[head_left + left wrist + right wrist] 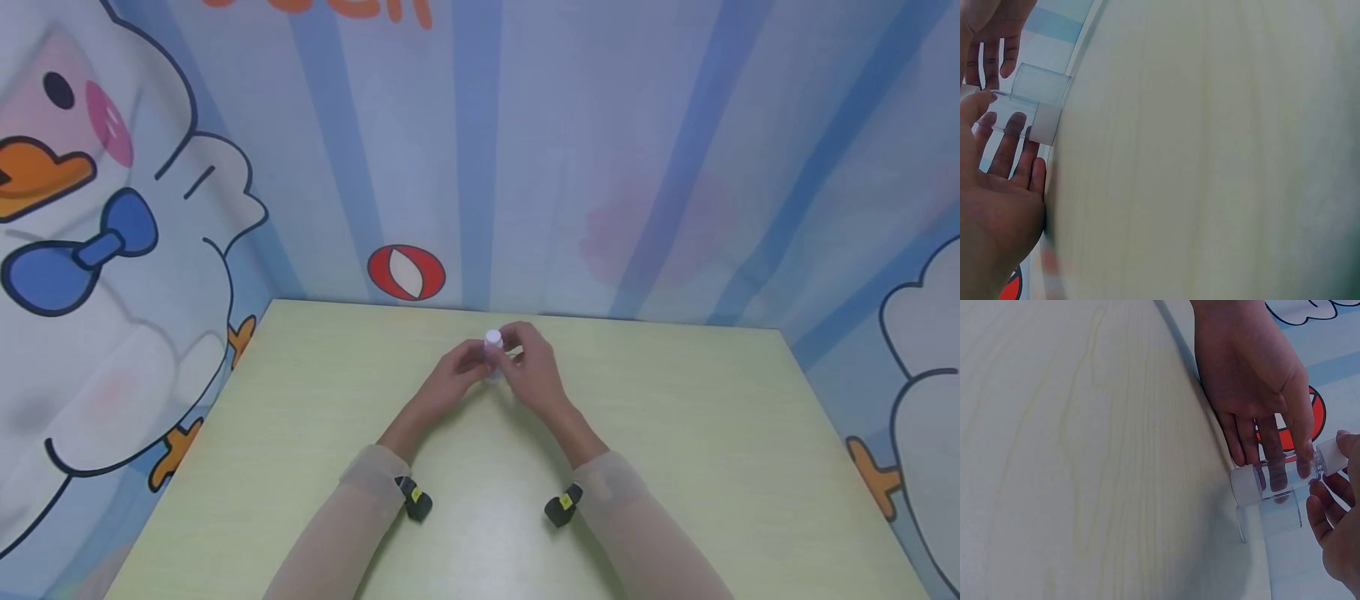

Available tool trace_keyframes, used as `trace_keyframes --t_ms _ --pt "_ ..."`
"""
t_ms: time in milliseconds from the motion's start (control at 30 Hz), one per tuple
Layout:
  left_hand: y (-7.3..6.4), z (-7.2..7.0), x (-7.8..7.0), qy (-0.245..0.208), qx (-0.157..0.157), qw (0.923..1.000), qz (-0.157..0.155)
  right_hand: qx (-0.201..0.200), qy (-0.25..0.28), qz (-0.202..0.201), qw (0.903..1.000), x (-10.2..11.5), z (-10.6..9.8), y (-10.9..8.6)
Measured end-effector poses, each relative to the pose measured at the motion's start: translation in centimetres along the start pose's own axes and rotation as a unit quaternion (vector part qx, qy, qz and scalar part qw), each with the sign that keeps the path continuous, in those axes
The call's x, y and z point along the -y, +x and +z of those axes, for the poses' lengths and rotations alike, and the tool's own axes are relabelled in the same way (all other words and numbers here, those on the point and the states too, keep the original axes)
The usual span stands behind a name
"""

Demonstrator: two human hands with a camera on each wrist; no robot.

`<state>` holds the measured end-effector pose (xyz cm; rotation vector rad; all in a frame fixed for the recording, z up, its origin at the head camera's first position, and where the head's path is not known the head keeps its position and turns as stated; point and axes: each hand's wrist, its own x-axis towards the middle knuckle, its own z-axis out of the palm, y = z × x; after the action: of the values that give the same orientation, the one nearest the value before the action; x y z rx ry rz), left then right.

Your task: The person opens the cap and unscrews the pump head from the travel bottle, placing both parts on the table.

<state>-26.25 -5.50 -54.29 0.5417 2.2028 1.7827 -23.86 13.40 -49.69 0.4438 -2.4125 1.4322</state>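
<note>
Standing upright near the back of the table is a small clear bottle (pixel 1285 477) with a white cap (pixel 492 337) and a white bottom. My left hand (pixel 453 375) holds the bottle's body, its thumb and fingers on either side of the clear wall. The right hand (pixel 534 368) pinches the white cap between thumb and fingers. In the right wrist view a bit of clear neck shows below the cap; whether the cap is loose I cannot tell. A clear open cylinder, like an overcap (pixel 1270 517), stands right beside the bottle on the table.
The pale wood-grain table (pixel 675 433) ends at its back edge just behind the hands. A printed cloth backdrop (pixel 555 150) with stripes and cartoon birds rises behind it and along both sides. Small black wrist cameras (pixel 415 498) sit on both sleeves.
</note>
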Motion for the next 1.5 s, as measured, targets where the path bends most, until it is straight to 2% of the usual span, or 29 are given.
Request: trace_keyframes --t_ms 367,800,1500 --pt "0.12 0.01 0.01 0.002 -0.002 1.0 0.0 0.024 -0.009 -0.006 0.9997 0.17 -0.34 -0.14" --pt "0.11 0.04 0.01 0.003 0.002 1.0 0.001 0.03 -0.026 -0.012 0.9991 -0.06 -0.42 -0.34" --pt "0.07 0.09 0.2 0.017 -0.005 0.9998 0.002 0.001 -0.005 0.0 1.0 -0.05 0.29 -0.45"
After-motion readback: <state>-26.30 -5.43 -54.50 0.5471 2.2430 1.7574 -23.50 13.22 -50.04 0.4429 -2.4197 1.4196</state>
